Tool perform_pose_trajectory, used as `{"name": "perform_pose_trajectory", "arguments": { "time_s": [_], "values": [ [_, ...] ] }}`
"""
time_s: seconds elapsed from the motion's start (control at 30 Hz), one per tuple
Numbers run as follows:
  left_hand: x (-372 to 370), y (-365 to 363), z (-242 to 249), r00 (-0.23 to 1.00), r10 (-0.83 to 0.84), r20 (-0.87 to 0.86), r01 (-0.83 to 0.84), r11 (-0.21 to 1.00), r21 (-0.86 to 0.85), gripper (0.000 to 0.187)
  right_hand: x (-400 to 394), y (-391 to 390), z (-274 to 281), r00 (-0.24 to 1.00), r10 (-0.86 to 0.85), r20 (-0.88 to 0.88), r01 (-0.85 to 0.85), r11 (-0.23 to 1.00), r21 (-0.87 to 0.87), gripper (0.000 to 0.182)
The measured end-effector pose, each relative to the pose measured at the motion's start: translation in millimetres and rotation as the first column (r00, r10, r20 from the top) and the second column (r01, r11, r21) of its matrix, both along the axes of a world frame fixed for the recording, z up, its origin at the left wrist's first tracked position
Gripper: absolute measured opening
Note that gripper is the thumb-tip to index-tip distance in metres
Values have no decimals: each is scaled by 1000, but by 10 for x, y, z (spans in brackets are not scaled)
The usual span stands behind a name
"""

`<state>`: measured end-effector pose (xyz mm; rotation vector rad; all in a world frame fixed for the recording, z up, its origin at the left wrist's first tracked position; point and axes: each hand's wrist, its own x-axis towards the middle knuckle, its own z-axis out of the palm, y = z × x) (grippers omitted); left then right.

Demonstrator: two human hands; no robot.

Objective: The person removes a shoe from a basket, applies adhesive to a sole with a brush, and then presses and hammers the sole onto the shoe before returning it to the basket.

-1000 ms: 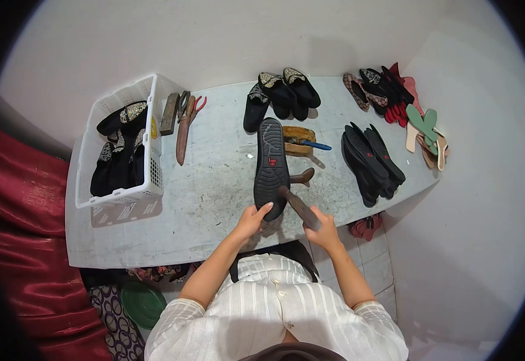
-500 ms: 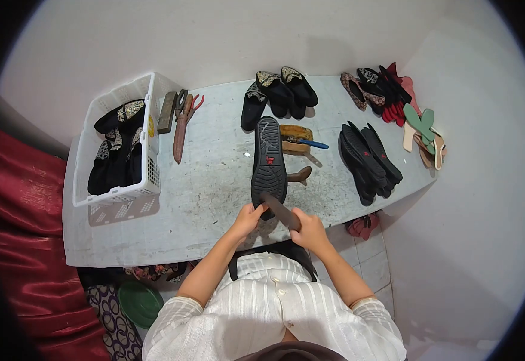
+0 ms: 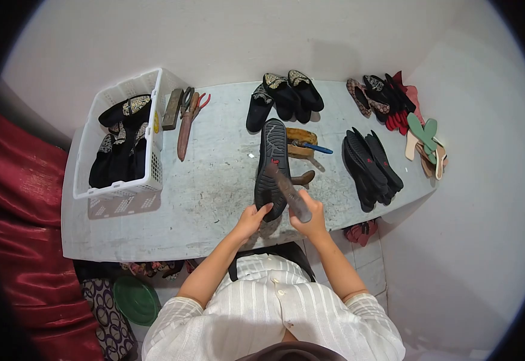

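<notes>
A black shoe [image 3: 272, 150] is held sole up over the near middle of the table, its ridged sole carrying a small red mark. My left hand [image 3: 251, 221] grips its near end, thumb on the sole's edge. In my right hand [image 3: 310, 215] is a brown, flat bar-like tool [image 3: 291, 194], partly blurred, whose far end overlaps the sole just below the red mark. Beside the shoe, a brown rounded piece [image 3: 303, 178] sticks out to the right. Behind that lie a yellow-brown block [image 3: 299, 133] and a blue-handled tool [image 3: 316, 147].
On the left stands a white basket [image 3: 154, 129] of black shoes, beside pliers [image 3: 203, 103] and a grey block [image 3: 171, 109]. Decorated shoes [image 3: 283, 96] lie at the back, black soles [image 3: 368, 165] at right, and green insoles [image 3: 422, 132] near the right edge.
The bar-like tool has swung up along the sole and turned, with my right hand slightly higher and further right. My left hand keeps its hold on the shoe. The view has shifted slightly.
</notes>
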<state>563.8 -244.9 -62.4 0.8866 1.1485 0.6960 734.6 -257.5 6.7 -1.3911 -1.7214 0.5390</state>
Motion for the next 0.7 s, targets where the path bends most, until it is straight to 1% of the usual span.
{"name": "perform_pose_trajectory", "arguments": {
  "time_s": [0.03, 0.1, 0.13, 0.17, 0.23, 0.27, 0.33, 0.37, 0.43, 0.47, 0.5, 0.57, 0.6, 0.63, 0.67, 0.7],
  "values": [
    [8, 2, 7, 1000, 9, -6, -9, 1000, -5, 43, -7, 63, -27, 1000, 0, -3, 0, 1000, 0, 29],
    [-6, 19, 27, 1000, 11, -17, -11, 1000, -3, 43, -26, 223, -54, 993, -53, 107, 60, 996, -68, 26],
    [-14, 17, 37, 1000, 2, -7, -2, 1000, 2, 42, 0, 276, 16, 991, -22, 135, 39, 992, -122, 29],
    [-23, 21, 44, 1000, -5, 3, 5, 1000, 7, 41, -6, 308, 92, 991, -23, 134, 39, 992, -118, 29],
    [-35, 31, 53, 1000, -15, -13, 15, 1000, 8, 39, -31, 368, 218, 994, -69, 84, 74, 996, -55, 34],
    [-41, 21, 50, 999, -29, -30, 29, 1000, 3, 37, -51, 416, 212, 994, -66, 85, 71, 996, -57, 34],
    [-37, 19, -8, 998, -26, -55, 26, 1000, -10, 38, -102, 535, 153, 989, -94, -112, 99, 994, 40, 41],
    [-34, 26, -35, 996, -27, -80, 25, 1000, -19, 38, -80, 613, 127, 989, -91, -113, 96, 995, 40, 41],
    [-22, 11, -65, 997, -23, -68, 22, 1000, -12, 39, 32, 774, 70, 974, -110, 198, 118, 993, -30, 43],
    [-27, 24, -71, 998, -21, -56, 21, 1000, -4, 39, 62, 845, 38, 991, -85, 107, 86, 996, 1, 44],
    [-32, 48, -40, 998, -17, -55, 17, 1000, 2, 39, 45, 908, 79, 991, -81, 108, 81, 997, 7, 44],
    [-47, 27, 8, 1000, -13, -13, 12, 999, -32, 44, -1, 950, 132, 994, -100, -46, 103, 992, 76, 44],
    [-43, 26, 7, 1000, -10, -12, 9, 999, -34, 44, -62, 936, 204, 989, -123, -85, 130, 987, 91, 42],
    [-32, 24, 4, 1000, -6, -13, 5, 1000, -22, 44, -46, 964, 171, 989, -121, -84, 128, 988, 90, 42],
    [-23, 21, 0, 1000, -2, -14, 2, 1000, -11, 45, -8, 1003, 108, 981, -179, 76, 178, 984, 16, 42],
    [-24, 12, -23, 1000, 0, -13, 0, 1000, -10, 45, 3, 1022, 100, 946, -220, 237, 237, 970, -47, 42]
  ]
}}
